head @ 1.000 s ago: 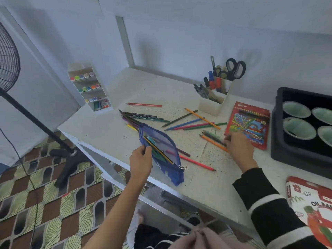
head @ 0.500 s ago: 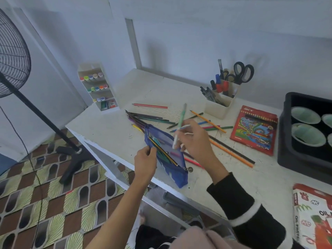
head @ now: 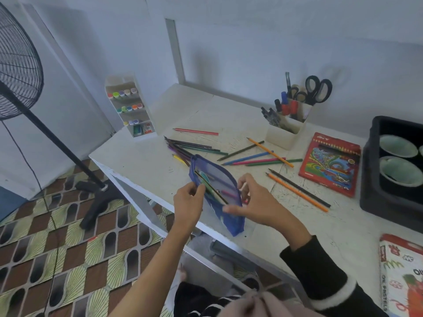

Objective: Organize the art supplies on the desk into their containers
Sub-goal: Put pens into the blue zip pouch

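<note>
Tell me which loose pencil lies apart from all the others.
The red pencil near the marker rack, touching nothing; the rest lie bunched, paired or crossed.

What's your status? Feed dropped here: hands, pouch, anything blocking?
Left hand grips pouch rim. Right hand pinches its other side. Pouch open, pencils inside. Loose pencils on desk, nothing blocking.

Off to my left
A black standing fan [head: 18, 65] stands on the brown-and-yellow patterned floor [head: 68, 259].
</note>
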`<state>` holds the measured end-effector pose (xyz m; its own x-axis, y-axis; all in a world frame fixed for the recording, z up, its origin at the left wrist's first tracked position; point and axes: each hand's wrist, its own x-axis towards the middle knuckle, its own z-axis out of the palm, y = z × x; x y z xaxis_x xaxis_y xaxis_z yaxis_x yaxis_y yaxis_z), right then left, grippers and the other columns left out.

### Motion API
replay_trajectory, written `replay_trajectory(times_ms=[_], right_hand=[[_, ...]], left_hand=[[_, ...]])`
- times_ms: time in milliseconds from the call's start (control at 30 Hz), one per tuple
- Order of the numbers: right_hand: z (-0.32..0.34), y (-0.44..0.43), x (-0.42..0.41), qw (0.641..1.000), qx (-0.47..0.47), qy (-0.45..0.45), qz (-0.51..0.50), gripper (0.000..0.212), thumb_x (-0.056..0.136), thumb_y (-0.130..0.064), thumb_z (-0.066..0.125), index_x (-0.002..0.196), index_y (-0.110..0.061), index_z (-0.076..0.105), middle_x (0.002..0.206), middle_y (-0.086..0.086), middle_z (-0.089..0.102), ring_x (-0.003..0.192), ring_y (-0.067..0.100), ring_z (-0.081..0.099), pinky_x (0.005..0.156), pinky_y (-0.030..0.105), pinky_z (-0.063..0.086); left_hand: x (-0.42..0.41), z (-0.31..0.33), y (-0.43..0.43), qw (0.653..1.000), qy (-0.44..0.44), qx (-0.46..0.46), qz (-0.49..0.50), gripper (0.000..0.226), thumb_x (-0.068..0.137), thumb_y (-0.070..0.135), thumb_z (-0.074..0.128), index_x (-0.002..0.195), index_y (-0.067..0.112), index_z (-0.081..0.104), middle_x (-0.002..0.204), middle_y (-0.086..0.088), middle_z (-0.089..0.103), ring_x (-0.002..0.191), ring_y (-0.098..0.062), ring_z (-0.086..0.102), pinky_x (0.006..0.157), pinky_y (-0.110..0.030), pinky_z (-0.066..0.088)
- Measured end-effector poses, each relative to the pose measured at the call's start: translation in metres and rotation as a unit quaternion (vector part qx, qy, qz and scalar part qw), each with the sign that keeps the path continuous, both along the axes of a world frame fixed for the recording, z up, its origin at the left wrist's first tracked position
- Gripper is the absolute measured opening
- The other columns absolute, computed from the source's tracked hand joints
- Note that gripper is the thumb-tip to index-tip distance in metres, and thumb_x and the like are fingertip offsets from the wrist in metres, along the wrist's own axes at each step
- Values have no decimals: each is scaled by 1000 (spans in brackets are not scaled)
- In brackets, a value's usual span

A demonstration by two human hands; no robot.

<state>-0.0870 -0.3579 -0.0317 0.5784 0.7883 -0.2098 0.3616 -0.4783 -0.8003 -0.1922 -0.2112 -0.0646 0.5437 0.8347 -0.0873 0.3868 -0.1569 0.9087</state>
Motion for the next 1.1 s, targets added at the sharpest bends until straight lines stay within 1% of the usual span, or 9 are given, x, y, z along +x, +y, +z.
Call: replay_trajectory(times_ms=[133,267,333,400,600,733,833,900,1100], right_hand=[[-13,-12,-2,1000,0,-12,-10,47,74,-23,78,102,-23,41,84,4,60,68,14,58,68,35,54],[-16,-20,-1,991,80,-60,-90,41,74,-7,74,102,-24,49,78,-4,63,71,8,61,67,29,55],[-16,-26,1,983,119,-59,-131,45,70,-4,77,101,-23,50,74,-3,64,68,6,59,60,18,49],[-18,-35,4,975,146,-43,-160,47,67,-2,79,99,-22,51,70,-3,64,64,3,57,56,14,45],[-24,-63,17,968,152,-7,-200,56,61,3,81,99,-26,50,70,2,66,66,11,59,60,24,53],[-31,-74,20,963,141,28,-228,46,58,4,82,89,-20,58,75,3,65,69,14,60,58,23,51],[-34,-79,19,968,132,22,-213,28,60,1,82,76,-14,66,68,-3,64,65,6,57,61,35,50],[-34,-82,20,971,123,25,-202,22,62,1,81,74,-13,68,69,-1,65,66,11,58,63,39,50],[-30,-82,17,964,160,5,-214,19,67,4,77,76,-10,69,73,1,66,69,4,58,59,14,45]], left_hand=[[-2,9,-8,983,-79,159,-52,39,81,14,67,58,24,38,54,11,38,51,-4,36,53,-11,29],[9,17,-20,908,-75,340,-233,19,81,37,61,81,18,60,86,5,52,80,-7,46,67,-15,40],[19,17,-28,885,-57,359,-293,30,83,42,57,98,18,66,99,2,53,93,-10,46,72,-18,42],[29,18,-38,863,-39,371,-340,35,84,43,55,104,18,67,99,2,56,92,-11,44,66,-23,45],[52,23,-70,832,10,401,-383,21,83,37,68,95,21,73,84,4,57,83,-12,47,50,-19,27],[60,28,-84,826,36,401,-394,27,85,42,64,100,22,72,89,2,55,90,-16,46,57,-26,32],[60,29,-92,836,28,374,-401,23,86,34,64,104,23,72,92,1,54,91,-15,45,58,-28,36],[59,28,-96,846,19,350,-402,19,85,29,65,102,24,73,89,2,54,88,-13,45,57,-27,38],[59,24,-95,893,-32,283,-349,13,76,22,66,85,17,74,73,4,62,73,-8,46,55,-30,45]])
